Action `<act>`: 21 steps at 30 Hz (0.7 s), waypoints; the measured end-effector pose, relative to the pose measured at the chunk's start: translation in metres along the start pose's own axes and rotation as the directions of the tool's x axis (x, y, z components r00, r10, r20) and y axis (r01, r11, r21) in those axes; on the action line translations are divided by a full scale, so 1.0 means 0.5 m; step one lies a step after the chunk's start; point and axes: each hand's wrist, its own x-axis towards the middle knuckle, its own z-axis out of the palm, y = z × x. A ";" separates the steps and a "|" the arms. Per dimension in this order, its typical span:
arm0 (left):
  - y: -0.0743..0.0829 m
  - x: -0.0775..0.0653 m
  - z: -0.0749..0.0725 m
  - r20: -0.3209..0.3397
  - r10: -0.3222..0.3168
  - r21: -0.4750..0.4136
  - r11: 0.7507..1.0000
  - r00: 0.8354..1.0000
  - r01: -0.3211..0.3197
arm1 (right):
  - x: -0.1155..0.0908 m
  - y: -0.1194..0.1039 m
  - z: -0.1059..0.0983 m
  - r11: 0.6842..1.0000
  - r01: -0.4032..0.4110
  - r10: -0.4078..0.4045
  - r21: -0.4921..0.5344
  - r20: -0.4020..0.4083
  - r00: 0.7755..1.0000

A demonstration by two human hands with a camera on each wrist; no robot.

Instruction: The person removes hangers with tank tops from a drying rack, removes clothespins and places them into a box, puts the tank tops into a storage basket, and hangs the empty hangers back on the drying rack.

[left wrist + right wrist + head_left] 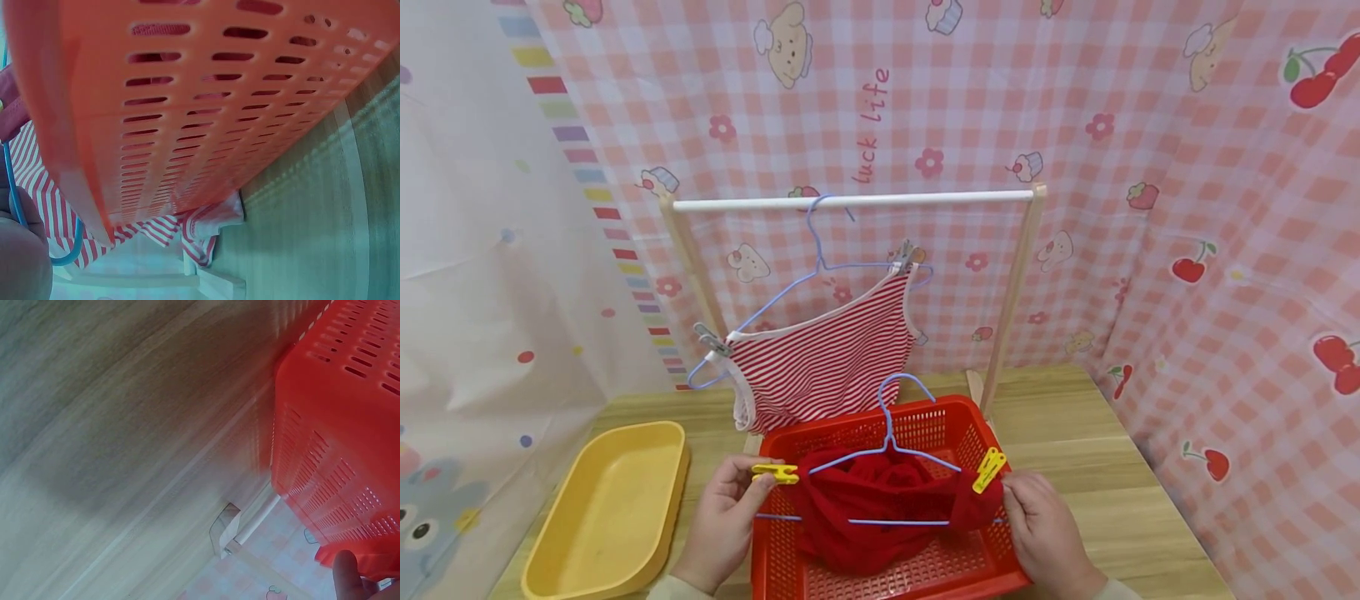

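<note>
A blue hanger (889,446) with a red garment (857,546) on it lies over the red basket (955,408). My left hand (722,517) pinches a yellow clothespin (775,474) at the garment's left corner, and the hanger's blue end loop (76,244) shows by its fingers in the left wrist view. On the other side my right hand (1051,529) grips the hanger's right end beside the red cloth, its grip partly hidden. A second yellow clothespin (989,470) is clipped on the garment's right corner, just by the right thumb.
Behind the basket, a wooden rack with a white rod (925,199) carries another blue hanger (775,298). Grey clothespins (711,339) hold a red-and-white striped top (835,350) on it. A yellow tray (610,508) stands at the left on the wooden table (1097,450).
</note>
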 end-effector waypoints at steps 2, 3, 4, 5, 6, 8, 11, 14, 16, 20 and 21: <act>-0.001 0.002 -0.001 -0.003 0.007 -0.002 1.000 1.000 -0.007 | 0.000 -0.001 -0.001 1.000 -0.011 0.011 -0.003 0.009 1.000; -0.001 0.002 -0.001 -0.001 0.016 -0.008 1.000 1.000 -0.016 | 0.000 -0.001 -0.002 1.000 -0.015 0.015 -0.004 0.011 1.000; -0.001 0.004 -0.001 0.001 0.020 -0.007 1.000 1.000 -0.020 | 0.000 -0.002 -0.002 1.000 -0.017 0.017 -0.004 0.012 1.000; -0.002 0.005 -0.002 0.003 0.021 -0.009 1.000 1.000 -0.021 | 0.000 -0.002 -0.003 1.000 -0.018 0.018 -0.005 0.010 1.000; -0.002 0.006 -0.003 0.006 0.020 -0.011 1.000 1.000 -0.020 | 0.001 -0.001 -0.003 1.000 -0.009 0.009 -0.005 0.005 1.000; -0.002 0.008 -0.004 0.018 0.014 -0.014 1.000 1.000 -0.014 | 0.001 0.000 -0.002 1.000 0.011 -0.011 -0.008 -0.009 1.000; -0.002 0.010 -0.008 0.029 -0.002 0.002 1.000 1.000 0.002 | 0.001 0.001 -0.002 0.999 0.035 -0.036 -0.009 -0.026 0.999; -0.002 0.012 -0.011 0.032 -0.011 0.022 1.000 0.999 0.010 | 0.001 0.001 -0.001 0.999 0.032 -0.032 -0.011 -0.025 0.999; 0.000 0.013 -0.014 0.039 -0.011 0.029 1.000 0.999 0.010 | 0.001 0.000 -0.001 1.000 0.018 -0.019 -0.012 -0.017 1.000; 0.003 0.013 -0.021 0.067 0.010 0.010 1.000 0.998 -0.010 | 0.002 -0.003 -0.001 1.000 -0.010 0.010 -0.012 0.005 1.000; 0.004 0.013 -0.023 0.079 0.017 -0.001 1.000 0.997 -0.017 | 0.002 -0.003 -0.001 1.000 -0.017 0.017 -0.014 0.009 1.000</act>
